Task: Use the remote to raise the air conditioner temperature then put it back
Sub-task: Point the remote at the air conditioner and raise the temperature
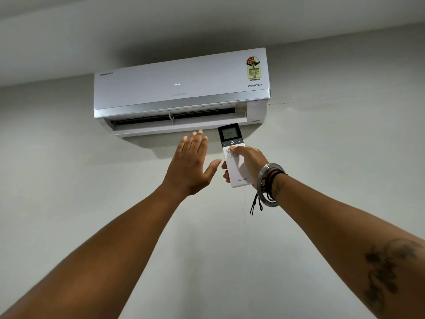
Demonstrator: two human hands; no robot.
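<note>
A white air conditioner (179,88) hangs high on the wall, its lower flap open and two small lights lit on its front. My right hand (248,164) holds a white remote (238,173) upright, pointed up at the unit. The thumb rests on the buttons just below the dark strip with minus, power and plus. The remote's small screen shows a faint number. My left hand (190,164) is raised just left of the remote, palm toward the unit, fingers spread, holding nothing and not touching the remote.
A plain grey wall (69,180) fills the view, meeting the ceiling (161,24) just above the unit. Bracelets and cords (268,185) sit on my right wrist. A thin crack (285,102) runs right from the unit.
</note>
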